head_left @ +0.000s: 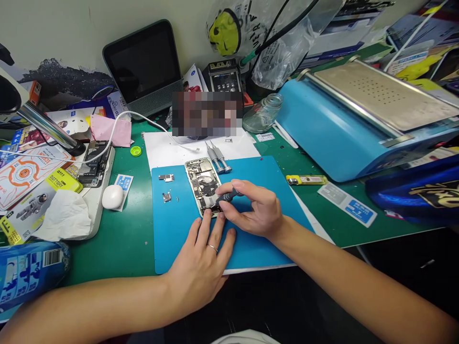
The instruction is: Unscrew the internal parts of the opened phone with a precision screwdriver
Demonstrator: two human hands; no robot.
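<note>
Here: green desk (118, 239), square blue rubber mat (172, 229) central. On mat: opened silver phone chassis (202, 184); left hand (202, 260) flat below it, right hand (256, 210) pinching dark screwdriver (227, 197). Right of mat: blue heating-plate machine (337, 129).

Surface: desk (125, 239) under a green cover.
Centre: blue mat (172, 229) lying flat, white sheet (161, 150) behind it.
Right: blue machine (330, 129), yellow lighter (306, 179), blue-and-white label (347, 204).
Left: white tray (93, 210), white mouse (112, 196), green cap (136, 151), leaflets (25, 172).
</note>
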